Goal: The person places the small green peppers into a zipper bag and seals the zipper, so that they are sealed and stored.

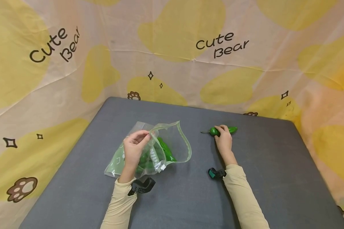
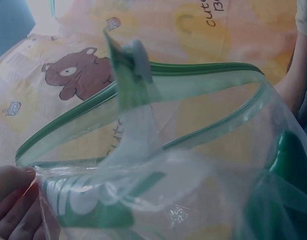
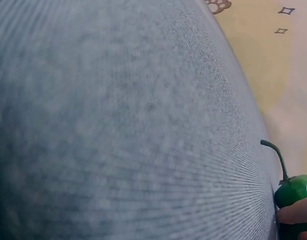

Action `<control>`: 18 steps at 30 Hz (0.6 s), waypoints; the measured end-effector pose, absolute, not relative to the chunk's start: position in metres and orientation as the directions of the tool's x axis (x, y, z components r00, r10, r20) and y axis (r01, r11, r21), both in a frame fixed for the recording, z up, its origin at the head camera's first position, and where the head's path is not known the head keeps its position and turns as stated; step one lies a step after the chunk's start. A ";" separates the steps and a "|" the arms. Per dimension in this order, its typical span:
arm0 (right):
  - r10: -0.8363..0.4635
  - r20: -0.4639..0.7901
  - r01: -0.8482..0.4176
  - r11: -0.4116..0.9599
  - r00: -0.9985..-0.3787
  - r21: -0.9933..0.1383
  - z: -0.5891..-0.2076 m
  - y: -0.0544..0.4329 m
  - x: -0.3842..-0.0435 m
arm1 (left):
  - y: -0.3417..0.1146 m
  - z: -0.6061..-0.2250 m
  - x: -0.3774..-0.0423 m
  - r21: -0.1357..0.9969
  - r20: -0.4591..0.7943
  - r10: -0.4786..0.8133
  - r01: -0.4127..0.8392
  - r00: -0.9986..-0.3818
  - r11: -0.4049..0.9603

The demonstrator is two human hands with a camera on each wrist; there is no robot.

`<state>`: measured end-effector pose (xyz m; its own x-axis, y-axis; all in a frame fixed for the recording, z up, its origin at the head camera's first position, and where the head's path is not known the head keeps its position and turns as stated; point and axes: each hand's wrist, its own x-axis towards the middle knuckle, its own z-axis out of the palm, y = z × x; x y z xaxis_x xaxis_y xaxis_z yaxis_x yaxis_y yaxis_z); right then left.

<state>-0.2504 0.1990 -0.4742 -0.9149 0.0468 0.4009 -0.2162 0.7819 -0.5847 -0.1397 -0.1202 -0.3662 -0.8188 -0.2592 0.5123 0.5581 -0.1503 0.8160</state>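
Note:
My left hand (image 1: 135, 148) pinches the rim of a clear zip bag (image 1: 184, 135) with a green zip edge, its mouth spread wide. Inside the bag lie green peppers (image 1: 166, 149), partly hidden by the printed plastic. In the left wrist view, the thumb and fingers (image 2: 13, 182) grip the bag's corner at the lower left. Over on the right, my right hand (image 1: 225, 141) holds a long green pepper (image 1: 233, 129) around its middle, close over the table. That pepper's thin stem (image 3: 278, 157) shows in the right wrist view, with a fingertip against its body.
A grey cloth-covered table (image 1: 177, 197) lies under both hands. Printed fabric walls (image 1: 172, 38) rise behind it and at the sides. On the bag's front edge sits a white zip slider (image 1: 161, 168). Black straps with wrist cameras (image 1: 143, 185) circle both wrists.

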 end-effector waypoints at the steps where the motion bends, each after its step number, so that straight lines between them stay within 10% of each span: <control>1: 0.051 0.410 -0.220 0.779 -0.911 -0.587 -0.475 0.199 -0.250 | -0.120 -0.366 -0.140 0.816 0.511 -0.259 0.557 -0.819 -0.151; 18: 0.147 0.525 -0.314 0.657 -0.838 -0.686 -0.471 0.207 -0.229 | -0.119 -0.367 -0.141 0.821 0.513 -0.244 0.553 -0.823 -0.141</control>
<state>-0.2289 0.2067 -0.4714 -0.8385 0.1471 0.5247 -0.3138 0.6569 -0.6856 -0.1408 -0.1194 -0.3667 -0.8232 -0.2438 0.5127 0.5532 -0.1414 0.8210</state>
